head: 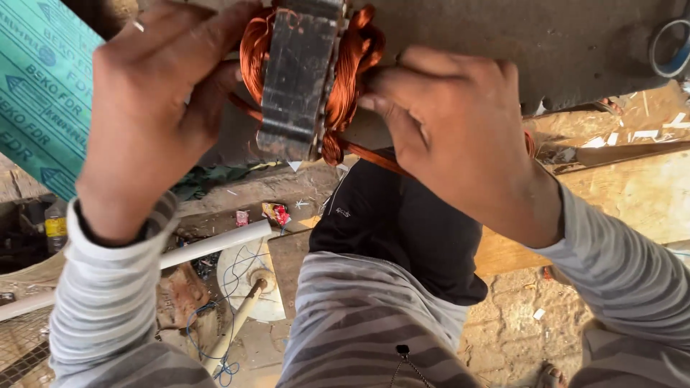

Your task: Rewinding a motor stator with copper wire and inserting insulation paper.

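A grey concrete slab [575,43] fills the top of the view, and below it lies a wooden board [640,194] on the right, strewn with scraps. At the left edge leans a green printed sheet [43,100]. The person's striped grey sleeves and dark trousers [402,223] occupy the lower middle, above a littered floor [517,330]. A white plastic pipe [208,246] runs across the floor on the left, near a round white disc [241,276] with a wooden handle and a loose blue wire [215,338] beside it. Close to the camera, held up between both hands, is a motor stator [298,79]: a dark laminated steel core with copper winding [345,79] bulging out on both of its sides. The left hand [151,108] is curled around the stator's left side, fingers bent over the copper coil there and closed on it; a ring shows on one finger. The right hand [453,122] is closed on the right side, its thumb and fingertips pressing into the copper bundle, with a strand of copper wire running beneath the palm. A small yellow-labelled bottle [55,226] stands at the far left, and a roll of blue tape [672,47] sits in the top right corner.
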